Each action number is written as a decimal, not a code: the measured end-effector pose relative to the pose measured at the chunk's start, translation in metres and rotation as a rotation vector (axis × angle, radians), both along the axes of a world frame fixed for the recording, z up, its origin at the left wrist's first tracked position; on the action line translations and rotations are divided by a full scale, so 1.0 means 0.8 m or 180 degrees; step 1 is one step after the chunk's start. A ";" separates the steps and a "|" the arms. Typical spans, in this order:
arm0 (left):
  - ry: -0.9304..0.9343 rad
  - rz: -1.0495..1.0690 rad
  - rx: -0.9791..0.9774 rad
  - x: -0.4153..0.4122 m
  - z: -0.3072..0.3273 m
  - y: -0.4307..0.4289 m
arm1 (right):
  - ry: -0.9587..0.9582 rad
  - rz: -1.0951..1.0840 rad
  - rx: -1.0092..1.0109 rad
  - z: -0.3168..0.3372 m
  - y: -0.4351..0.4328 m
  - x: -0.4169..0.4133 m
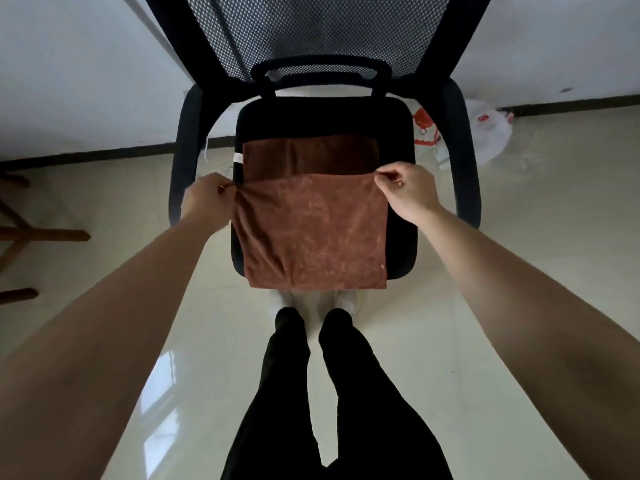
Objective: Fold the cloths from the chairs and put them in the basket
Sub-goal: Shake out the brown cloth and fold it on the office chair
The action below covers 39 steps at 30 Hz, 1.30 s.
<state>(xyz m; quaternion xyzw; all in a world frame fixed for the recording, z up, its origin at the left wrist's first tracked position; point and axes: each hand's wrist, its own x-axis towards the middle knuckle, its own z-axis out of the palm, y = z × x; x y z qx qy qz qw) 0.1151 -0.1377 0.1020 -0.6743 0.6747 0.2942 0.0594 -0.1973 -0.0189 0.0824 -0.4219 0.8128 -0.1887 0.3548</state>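
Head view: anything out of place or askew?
Crumpled plastic bags lie loose on the floor behind the chair. The brown cloth overhangs the seat's front edge and bunches where the left hand pinches it; the right hand pinches the other corner.

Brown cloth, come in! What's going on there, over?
Left hand and right hand each pinch a corner of the brown cloth. Cloth partly folded on the chair seat. No basket in view.

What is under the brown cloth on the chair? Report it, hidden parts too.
The brown cloth lies on the black chair seat, bare behind and beside it. The left hand and right hand pinch its upper layer over a darker lower layer. The seat's middle is hidden.
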 end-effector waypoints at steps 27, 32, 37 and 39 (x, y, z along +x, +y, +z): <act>-0.0115 -0.0501 -0.0517 -0.036 -0.223 -0.148 | 0.1821 0.0779 0.0403 -0.191 -0.156 -0.032; -0.0439 -0.1416 -0.0619 -0.039 -0.216 -0.149 | 0.1768 0.1310 0.0729 -0.176 -0.169 -0.034; -0.0489 -0.1436 -0.0404 -0.053 -0.211 -0.162 | 0.1224 0.1153 0.0975 -0.157 -0.186 -0.036; -0.0425 -0.1401 -0.0507 -0.051 -0.203 -0.167 | 0.0897 0.1103 0.1010 -0.146 -0.189 -0.040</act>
